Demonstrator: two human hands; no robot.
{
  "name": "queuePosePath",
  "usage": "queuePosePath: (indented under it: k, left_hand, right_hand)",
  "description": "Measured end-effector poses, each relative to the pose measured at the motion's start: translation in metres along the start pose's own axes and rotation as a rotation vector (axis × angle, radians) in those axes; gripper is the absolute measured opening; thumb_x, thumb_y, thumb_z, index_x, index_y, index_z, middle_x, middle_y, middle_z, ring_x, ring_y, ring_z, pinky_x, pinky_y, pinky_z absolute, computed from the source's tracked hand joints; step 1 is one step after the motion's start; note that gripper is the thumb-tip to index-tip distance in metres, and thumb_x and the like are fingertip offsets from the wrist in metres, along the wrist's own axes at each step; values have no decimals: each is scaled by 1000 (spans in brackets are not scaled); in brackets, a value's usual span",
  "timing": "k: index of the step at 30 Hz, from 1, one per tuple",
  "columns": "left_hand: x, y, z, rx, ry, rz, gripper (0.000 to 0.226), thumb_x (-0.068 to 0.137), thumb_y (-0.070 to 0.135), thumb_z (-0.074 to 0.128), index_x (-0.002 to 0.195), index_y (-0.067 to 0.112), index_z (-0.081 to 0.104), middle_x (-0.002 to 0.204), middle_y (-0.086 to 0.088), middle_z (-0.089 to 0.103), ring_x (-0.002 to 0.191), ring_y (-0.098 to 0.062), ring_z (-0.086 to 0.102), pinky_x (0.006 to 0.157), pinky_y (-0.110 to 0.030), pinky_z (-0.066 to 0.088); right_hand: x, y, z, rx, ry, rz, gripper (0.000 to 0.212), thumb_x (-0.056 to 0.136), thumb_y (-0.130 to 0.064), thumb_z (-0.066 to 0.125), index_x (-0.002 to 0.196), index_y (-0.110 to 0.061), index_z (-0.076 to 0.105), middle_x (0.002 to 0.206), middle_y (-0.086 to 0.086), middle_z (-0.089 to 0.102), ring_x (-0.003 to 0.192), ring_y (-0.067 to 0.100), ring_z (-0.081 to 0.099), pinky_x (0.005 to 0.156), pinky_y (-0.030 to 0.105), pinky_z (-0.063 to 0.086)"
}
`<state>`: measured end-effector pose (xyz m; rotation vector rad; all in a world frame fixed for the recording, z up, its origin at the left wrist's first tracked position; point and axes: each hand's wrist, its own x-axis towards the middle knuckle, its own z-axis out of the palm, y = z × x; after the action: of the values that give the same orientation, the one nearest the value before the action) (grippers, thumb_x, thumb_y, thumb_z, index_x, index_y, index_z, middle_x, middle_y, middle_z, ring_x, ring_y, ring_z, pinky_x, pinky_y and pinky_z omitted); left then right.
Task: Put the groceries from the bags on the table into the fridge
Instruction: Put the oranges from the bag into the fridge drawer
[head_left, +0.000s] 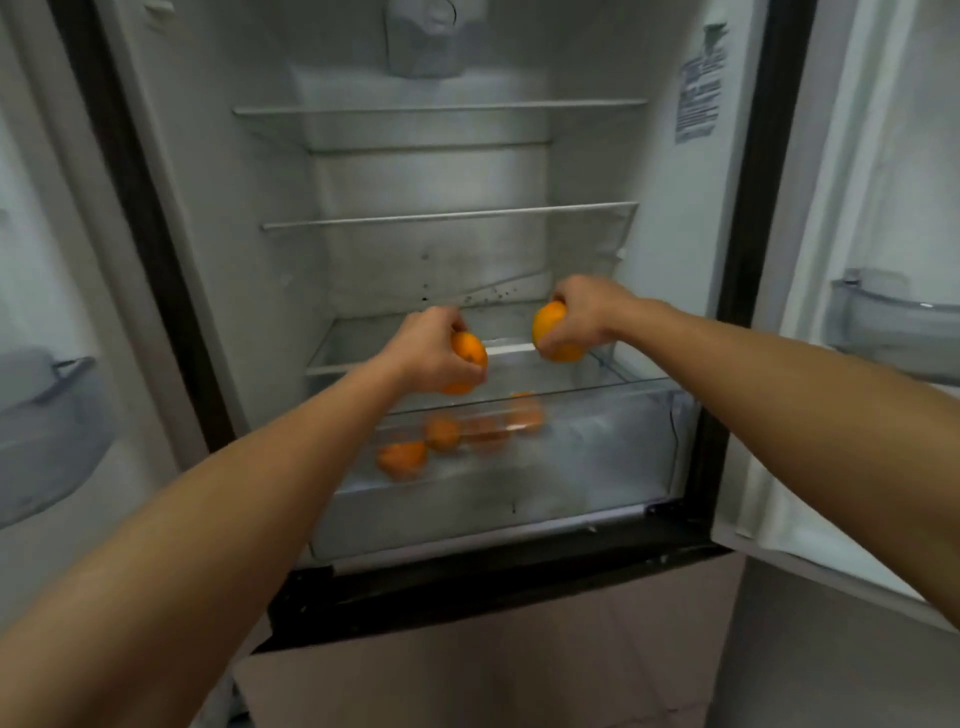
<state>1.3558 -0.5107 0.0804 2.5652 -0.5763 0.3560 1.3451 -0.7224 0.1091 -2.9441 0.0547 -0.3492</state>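
While several blurred oranges (441, 434) lie in the clear crisper drawer (623, 441) at the bottom of the open fridge (218, 208), I see both arms reaching in beneath the glass shelves (447, 215). The left hand (426, 356) curls its fingers round an orange (470, 353) above the drawer; the right hand (582, 312) grips a second orange (550, 330), well apart from the first.

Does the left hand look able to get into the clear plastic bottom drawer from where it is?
Probably yes. The left hand, gripping a round orange, is just above the clear plastic drawer, which looks pulled out from under the glass shelf; nothing shows between them.
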Motion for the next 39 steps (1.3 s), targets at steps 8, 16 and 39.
queuePosePath:
  k: [8, 16, 39]
  left_hand:
    - [63, -23, 48, 292, -449, 10, 37, 81, 36, 70, 109, 13, 65, 109, -7, 65, 95, -23, 59, 80, -32, 51]
    - [90, -40, 86, 461, -703, 31, 33, 84, 33, 65, 107, 10, 62, 108, -9, 64, 93, -28, 61, 84, -38, 53]
    - [51, -41, 23, 477, -189, -22, 24, 84, 25, 64, 106, 17, 65, 108, -10, 63, 98, -31, 59, 76, -35, 48]
  right_hand:
    - [75, -1, 60, -144, -446, 53, 59, 55, -47, 87, 94, -9, 65, 97, 13, 69, 77, 31, 69, 62, 37, 60]
    - [112, 0, 109, -315, -796, 96, 57, 61, -50, 85, 96, -8, 66, 91, 14, 71, 87, 30, 71, 85, 42, 58]
    - [71, -19, 59, -282, -85, -216, 31, 86, -41, 69, 106, -17, 65, 104, 6, 65, 94, 27, 60, 72, 32, 45]
